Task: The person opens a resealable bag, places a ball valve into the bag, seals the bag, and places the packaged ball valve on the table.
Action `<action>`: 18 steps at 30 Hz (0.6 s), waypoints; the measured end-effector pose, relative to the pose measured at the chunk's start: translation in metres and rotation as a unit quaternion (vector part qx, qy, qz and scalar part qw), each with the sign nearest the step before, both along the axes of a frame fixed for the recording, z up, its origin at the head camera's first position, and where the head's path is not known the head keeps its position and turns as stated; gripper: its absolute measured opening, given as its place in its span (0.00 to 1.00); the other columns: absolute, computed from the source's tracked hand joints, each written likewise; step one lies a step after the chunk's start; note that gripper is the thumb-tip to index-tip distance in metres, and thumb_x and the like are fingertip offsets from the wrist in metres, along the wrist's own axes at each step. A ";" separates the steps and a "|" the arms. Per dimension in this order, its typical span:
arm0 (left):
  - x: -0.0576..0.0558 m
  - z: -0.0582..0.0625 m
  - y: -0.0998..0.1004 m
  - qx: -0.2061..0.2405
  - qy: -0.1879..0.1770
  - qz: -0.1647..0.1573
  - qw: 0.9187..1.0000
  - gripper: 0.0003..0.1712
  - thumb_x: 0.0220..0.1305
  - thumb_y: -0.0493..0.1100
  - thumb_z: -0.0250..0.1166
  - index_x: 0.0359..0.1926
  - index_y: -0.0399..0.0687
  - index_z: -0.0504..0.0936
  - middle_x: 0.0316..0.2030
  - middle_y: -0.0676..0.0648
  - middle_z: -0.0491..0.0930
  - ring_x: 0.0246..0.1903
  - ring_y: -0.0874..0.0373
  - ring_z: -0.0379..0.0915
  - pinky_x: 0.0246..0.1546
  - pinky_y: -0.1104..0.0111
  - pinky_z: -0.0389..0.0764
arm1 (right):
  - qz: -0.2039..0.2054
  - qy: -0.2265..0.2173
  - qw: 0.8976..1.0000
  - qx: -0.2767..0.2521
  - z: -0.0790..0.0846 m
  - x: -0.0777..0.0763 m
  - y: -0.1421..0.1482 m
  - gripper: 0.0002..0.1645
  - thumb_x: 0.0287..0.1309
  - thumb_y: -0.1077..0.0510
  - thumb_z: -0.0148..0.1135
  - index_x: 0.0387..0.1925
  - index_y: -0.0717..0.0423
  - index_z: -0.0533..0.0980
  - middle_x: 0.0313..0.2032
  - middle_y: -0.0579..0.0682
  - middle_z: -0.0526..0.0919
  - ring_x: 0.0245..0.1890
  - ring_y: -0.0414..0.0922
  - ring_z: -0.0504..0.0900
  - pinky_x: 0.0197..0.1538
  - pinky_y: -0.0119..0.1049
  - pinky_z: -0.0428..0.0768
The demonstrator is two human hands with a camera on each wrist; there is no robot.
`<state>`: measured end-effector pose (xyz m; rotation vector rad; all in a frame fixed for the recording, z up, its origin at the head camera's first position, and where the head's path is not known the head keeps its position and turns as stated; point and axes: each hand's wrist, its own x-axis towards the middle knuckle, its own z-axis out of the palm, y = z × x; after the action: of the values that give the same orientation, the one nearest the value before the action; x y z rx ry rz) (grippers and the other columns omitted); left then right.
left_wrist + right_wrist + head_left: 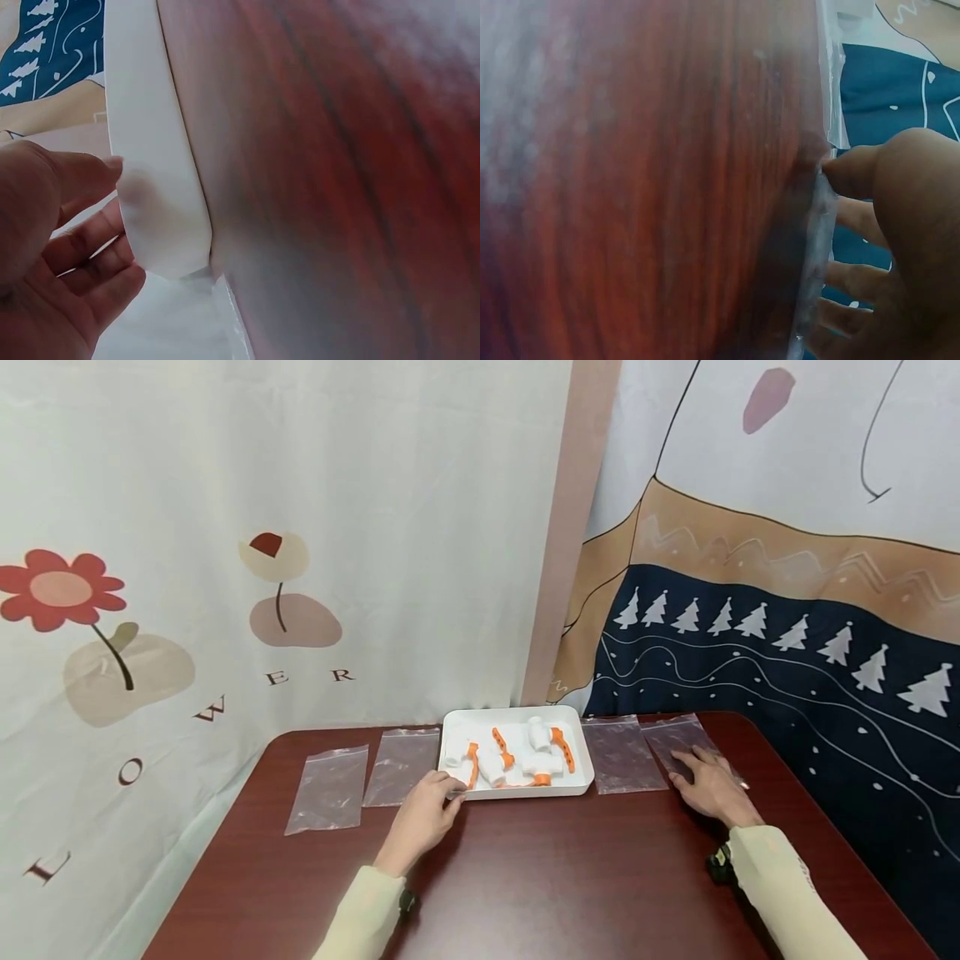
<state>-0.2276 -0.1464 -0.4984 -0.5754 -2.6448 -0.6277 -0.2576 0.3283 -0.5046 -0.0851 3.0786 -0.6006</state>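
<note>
A shallow white tray (pixel 517 792) stands near the table's back edge. Inside lie several white tube-shaped pieces (pixel 542 765) with orange strips (pixel 562 750) that have holes; their exact kind is unclear. My left hand (pixel 423 814) grips the tray's front left corner, its thumb by the front wall and the fingers bent at the left end. At the right, my right hand (pixel 708 783) rests with spread fingers on a clear zip bag (pixel 678 731). In the right wrist view, the thumb touches the edge of that bag (pixel 817 225).
Another clear zip bag (pixel 621 756) lies just right of the tray. Two more clear bags, a nearer one (pixel 401 764) and an outer one (pixel 327 789), lie to its left. The dark red table (pixel 555 877) ends at printed curtains (pixel 420 568) behind.
</note>
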 end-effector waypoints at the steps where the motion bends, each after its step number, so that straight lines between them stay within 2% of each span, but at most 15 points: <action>1: 0.000 0.001 0.000 -0.001 0.001 0.000 1.000 0.04 0.61 0.35 0.72 0.37 0.48 0.89 0.35 0.50 0.85 0.39 0.54 0.80 0.42 0.60 0.83 | 0.000 -0.001 1.000 0.000 0.000 0.000 0.000 0.32 0.72 0.51 0.55 0.71 0.63 0.68 0.72 0.79 0.57 0.71 0.78 0.53 0.67 0.78 0.60; 8: -0.002 0.005 0.000 -0.001 -0.003 0.004 1.000 0.06 0.60 0.32 0.72 0.35 0.48 0.90 0.32 0.50 0.86 0.37 0.52 0.83 0.39 0.57 0.83 | 0.006 -0.005 1.000 -0.007 0.003 0.000 0.002 0.29 0.75 0.54 0.48 0.70 0.64 0.68 0.72 0.80 0.57 0.71 0.77 0.53 0.69 0.76 0.59; 12: -0.004 0.008 -0.001 0.001 -0.015 0.005 1.000 0.07 0.60 0.32 0.72 0.34 0.49 0.91 0.33 0.49 0.88 0.37 0.52 0.85 0.39 0.58 0.84 | 0.011 -0.008 1.000 -0.002 0.003 -0.001 0.004 0.29 0.72 0.57 0.52 0.70 0.63 0.69 0.71 0.80 0.57 0.70 0.78 0.54 0.68 0.76 0.61; 18: -0.009 0.012 0.001 0.005 -0.044 0.017 0.999 0.11 0.59 0.30 0.70 0.33 0.52 0.92 0.34 0.52 0.90 0.38 0.54 0.87 0.40 0.58 0.85 | 0.009 -0.019 1.000 0.000 0.002 0.002 0.007 0.31 0.70 0.56 0.57 0.71 0.60 0.69 0.72 0.78 0.57 0.70 0.78 0.54 0.65 0.79 0.60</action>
<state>-0.2362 -0.1458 -0.4859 -0.5107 -2.7259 -0.6717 -0.2561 0.3354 -0.5027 -0.0998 3.0386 -0.5935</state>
